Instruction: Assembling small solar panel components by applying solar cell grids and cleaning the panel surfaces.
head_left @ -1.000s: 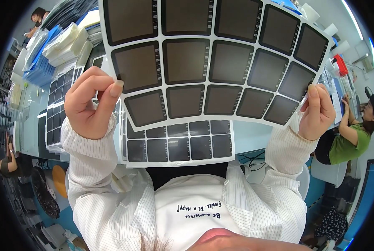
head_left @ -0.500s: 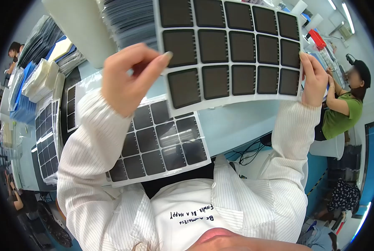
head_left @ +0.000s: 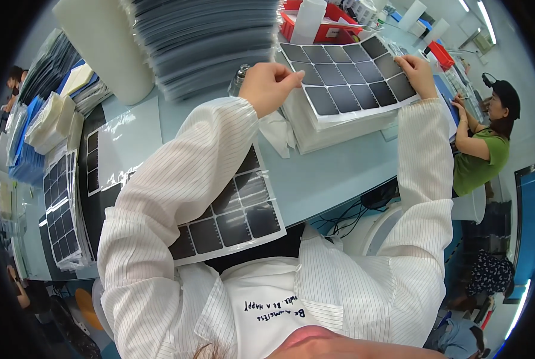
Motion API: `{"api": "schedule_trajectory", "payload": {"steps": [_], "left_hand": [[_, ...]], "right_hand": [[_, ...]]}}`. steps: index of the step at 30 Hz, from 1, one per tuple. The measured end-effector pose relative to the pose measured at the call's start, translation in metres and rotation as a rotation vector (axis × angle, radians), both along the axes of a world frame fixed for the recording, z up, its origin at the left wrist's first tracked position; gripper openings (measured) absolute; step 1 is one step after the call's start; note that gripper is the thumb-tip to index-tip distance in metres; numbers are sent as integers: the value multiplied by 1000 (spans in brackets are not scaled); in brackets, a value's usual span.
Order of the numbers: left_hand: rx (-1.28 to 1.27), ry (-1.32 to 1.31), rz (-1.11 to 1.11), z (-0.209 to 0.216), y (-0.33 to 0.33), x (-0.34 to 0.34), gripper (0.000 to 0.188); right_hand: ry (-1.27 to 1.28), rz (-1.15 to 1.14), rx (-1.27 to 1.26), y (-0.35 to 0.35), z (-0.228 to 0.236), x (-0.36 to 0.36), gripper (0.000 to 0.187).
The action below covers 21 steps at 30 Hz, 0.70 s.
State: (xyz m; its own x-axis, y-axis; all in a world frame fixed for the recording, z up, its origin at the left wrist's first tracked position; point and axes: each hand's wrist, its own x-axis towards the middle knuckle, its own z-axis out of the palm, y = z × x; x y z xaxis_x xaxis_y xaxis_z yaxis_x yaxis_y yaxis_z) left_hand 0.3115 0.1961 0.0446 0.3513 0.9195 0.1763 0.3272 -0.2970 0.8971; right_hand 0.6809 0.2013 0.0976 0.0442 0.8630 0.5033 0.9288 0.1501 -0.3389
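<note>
Grid sheet (head_left: 350, 75), far right, over white stack (head_left: 333, 135). Left hand (head_left: 268, 88), right hand (head_left: 419, 74): grip pinching opposite edges; presumably to hold it level.

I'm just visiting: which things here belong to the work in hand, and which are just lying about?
Seemingly in use:
sheet of dark squares, pinched by left hand and right hand
white stack beneath it
similar sheet at table's near edge

Seemingly lying about:
tall white roll
tall dark pile
nearer red bin
</note>
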Motion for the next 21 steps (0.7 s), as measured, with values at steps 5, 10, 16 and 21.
{"api": "schedule_trajectory", "payload": {"steps": [5, 10, 16, 21], "left_hand": [[17, 65, -108, -18, -8, -31, 28], [308, 539, -177, -30, -35, -73, 20], [389, 491, -262, -46, -56, -92, 32], [361, 463, -243, -48, -58, -91, 35]], "right_hand": [[67, 73, -152, 19, -16, 29, 31], [243, 67, -184, 17, -25, 33, 29], [291, 27, -228, 14, -30, 30, 28], [283, 39, -165, 18, -35, 37, 31]]}}
